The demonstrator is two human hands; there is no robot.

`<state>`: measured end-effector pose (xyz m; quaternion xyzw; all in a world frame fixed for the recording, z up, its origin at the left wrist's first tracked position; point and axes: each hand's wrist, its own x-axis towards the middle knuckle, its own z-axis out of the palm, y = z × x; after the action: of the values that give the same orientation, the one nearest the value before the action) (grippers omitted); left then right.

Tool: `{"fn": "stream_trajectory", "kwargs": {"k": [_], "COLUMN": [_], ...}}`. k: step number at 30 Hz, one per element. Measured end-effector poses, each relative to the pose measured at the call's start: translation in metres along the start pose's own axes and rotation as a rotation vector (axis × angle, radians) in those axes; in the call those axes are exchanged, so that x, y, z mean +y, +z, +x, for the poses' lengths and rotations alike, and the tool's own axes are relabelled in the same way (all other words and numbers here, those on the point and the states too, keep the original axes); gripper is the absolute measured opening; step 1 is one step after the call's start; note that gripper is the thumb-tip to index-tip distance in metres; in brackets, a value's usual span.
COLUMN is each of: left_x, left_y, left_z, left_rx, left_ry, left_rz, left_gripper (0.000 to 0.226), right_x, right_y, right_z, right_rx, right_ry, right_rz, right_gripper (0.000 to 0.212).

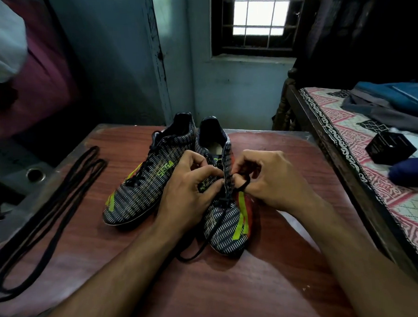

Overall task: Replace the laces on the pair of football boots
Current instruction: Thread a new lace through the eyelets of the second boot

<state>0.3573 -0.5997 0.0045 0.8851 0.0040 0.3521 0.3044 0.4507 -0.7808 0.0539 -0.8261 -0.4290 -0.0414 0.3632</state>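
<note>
Two dark striped football boots with neon yellow marks stand side by side on the brown table [210,291], toes toward me. The left boot [144,183] is fully laced in black. My left hand [188,193] grips the right boot [227,227] at its eyelet edge. My right hand [269,179] pinches a loop of the black lace [243,184] at the boot's eyelets. One loose lace end [203,246] trails over the toe onto the table. A bundle of spare black laces [48,215] lies on the table's left side.
A bed [363,174] with a patterned pink cover stands right of the table, carrying folded clothes [394,102] and a small black box [390,147]. Beyond the table is a blue wall with a barred window [261,12]. A metal ledge [22,173] adjoins the table's left.
</note>
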Motion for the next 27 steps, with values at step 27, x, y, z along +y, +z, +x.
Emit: {"fn": "stream_trajectory", "kwargs": {"k": [27], "left_x": [0.018], "left_y": [-0.027], "left_z": [0.027], "left_rx": [0.193], "left_ry": [-0.367], "left_rz": [-0.521], "left_gripper": [0.012], "right_x": [0.011], "right_y": [0.004], "right_z": [0.003], "right_rx": [-0.092], "right_ry": [0.061], "right_rz": [0.232], "right_gripper": [0.041]}}
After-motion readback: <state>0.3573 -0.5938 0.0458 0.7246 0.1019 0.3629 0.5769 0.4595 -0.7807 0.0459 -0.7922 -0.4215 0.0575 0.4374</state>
